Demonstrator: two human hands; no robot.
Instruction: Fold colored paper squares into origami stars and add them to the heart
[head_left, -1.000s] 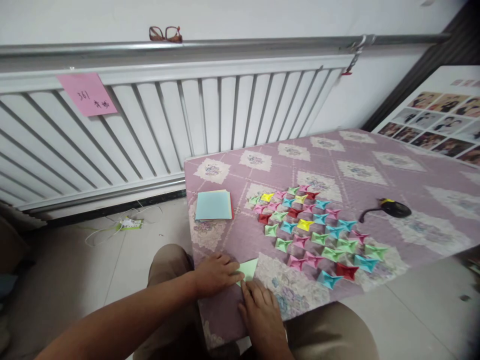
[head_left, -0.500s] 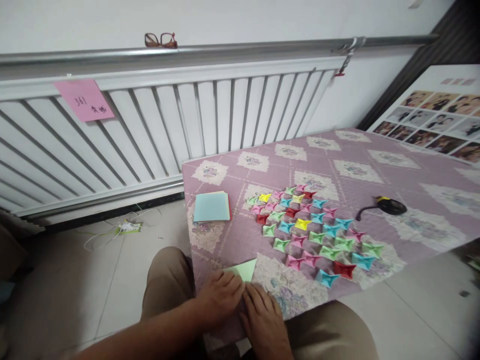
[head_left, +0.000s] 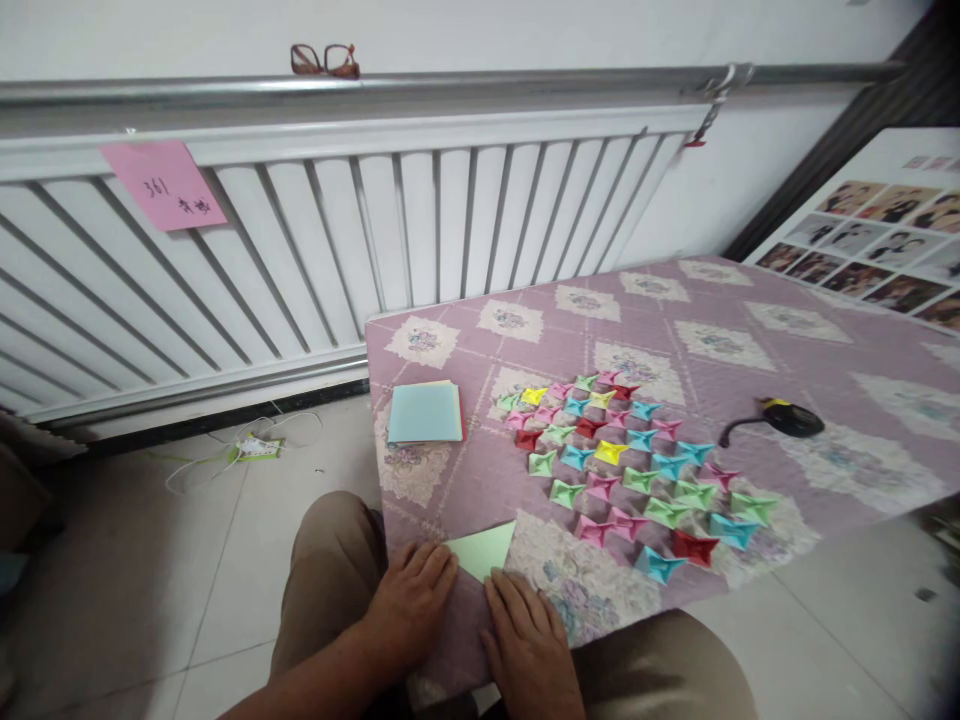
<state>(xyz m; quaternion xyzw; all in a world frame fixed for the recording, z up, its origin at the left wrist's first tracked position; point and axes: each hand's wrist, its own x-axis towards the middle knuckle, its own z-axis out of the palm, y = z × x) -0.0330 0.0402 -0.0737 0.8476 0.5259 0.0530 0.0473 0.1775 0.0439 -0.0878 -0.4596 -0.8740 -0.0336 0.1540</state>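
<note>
A light green paper [head_left: 484, 549], folded to a triangle, lies flat near the table's front edge. My left hand [head_left: 414, 600] rests at the paper's left corner, palm down, fingers lying flat. At the paper's lower corner is my right hand [head_left: 529, 640], its fingers stretched out with the tips on the paper. A stack of square paper [head_left: 425, 413], light blue on top, sits at the table's left side. Right of the hands stand several small folded paper shapes [head_left: 610, 452] in slanting rows, coloured green, pink, blue, red and yellow.
The table [head_left: 480, 375] has a purple patterned cloth. A black and yellow object [head_left: 793, 418] with a strap lies at the right. Beyond are a photo board [head_left: 862, 235], a white radiator [head_left: 450, 220] and glasses [head_left: 325, 62] on a pipe. Cables [head_left: 259, 447] lie on the floor.
My left hand has slid left and down along the paper, baring more of it. My right hand has stayed nearly in place. The view has shifted slightly.
</note>
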